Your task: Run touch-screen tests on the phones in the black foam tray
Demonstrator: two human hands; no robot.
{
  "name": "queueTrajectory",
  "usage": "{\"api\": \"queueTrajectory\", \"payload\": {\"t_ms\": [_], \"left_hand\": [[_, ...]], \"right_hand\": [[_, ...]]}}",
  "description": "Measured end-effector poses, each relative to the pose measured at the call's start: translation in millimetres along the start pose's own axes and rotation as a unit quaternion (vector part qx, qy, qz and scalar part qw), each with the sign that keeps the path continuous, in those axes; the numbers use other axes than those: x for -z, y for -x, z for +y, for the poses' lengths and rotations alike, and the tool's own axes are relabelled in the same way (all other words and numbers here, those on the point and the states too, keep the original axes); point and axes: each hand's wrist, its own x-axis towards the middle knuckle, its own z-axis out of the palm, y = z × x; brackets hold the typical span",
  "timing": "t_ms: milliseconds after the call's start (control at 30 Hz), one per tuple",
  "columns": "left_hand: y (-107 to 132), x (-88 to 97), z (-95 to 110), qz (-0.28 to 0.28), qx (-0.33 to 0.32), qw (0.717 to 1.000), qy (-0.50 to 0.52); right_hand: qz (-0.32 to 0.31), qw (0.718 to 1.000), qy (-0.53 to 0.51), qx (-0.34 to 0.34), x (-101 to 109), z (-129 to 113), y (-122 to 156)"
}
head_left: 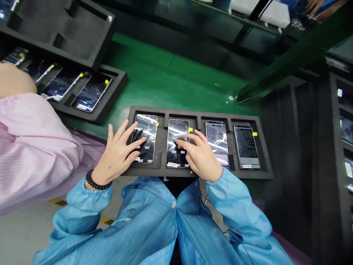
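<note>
A black foam tray (198, 173) holds several smartphones in a row in front of me. My left hand (117, 154) is open, its fingers spread over the leftmost phone (149, 147), with the index fingertip at its screen. Over the second phone (176, 154) is my right hand (202, 154), open and holding nothing, fingers bent forward and fingertips at the screen. Its wrist side partly covers the third phone (216, 132), whose screen shows lines of text. The rightmost phone (246, 147) also shows text, with a yellow tab (255, 134) at its edge.
The tray lies on a green tabletop (165, 81). At the left, another foam tray (117, 82) holds several phones beneath a stacked tray (79, 36); a co-worker's pink sleeve (35, 143) reaches in there. A green post (289, 59) and dark trays (298, 147) stand at the right.
</note>
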Motion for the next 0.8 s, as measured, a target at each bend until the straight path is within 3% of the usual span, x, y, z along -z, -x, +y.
{"api": "queueTrajectory", "payload": {"t_ms": [233,367,567,800], "left_hand": [[2.9,5.2,-2.0,0.061,0.009,0.998,0.019],[4.0,8.0,-0.7,0.064,0.031,0.997,0.015],[6.7,9.9,2.9,0.067,0.063,0.995,0.028],[8.7,10.3,2.9,0.072,0.052,0.996,0.028]], "right_hand": [[-0.007,1.0,-0.009,0.012,-2.1,0.0,3.0],[0.004,1.0,-0.012,-0.003,1.1,-1.0,6.0],[-0.031,0.999,0.006,0.027,-8.8,-6.8,-2.5],[-0.002,0.999,0.033,0.002,-1.9,2.6,14.0]]}}
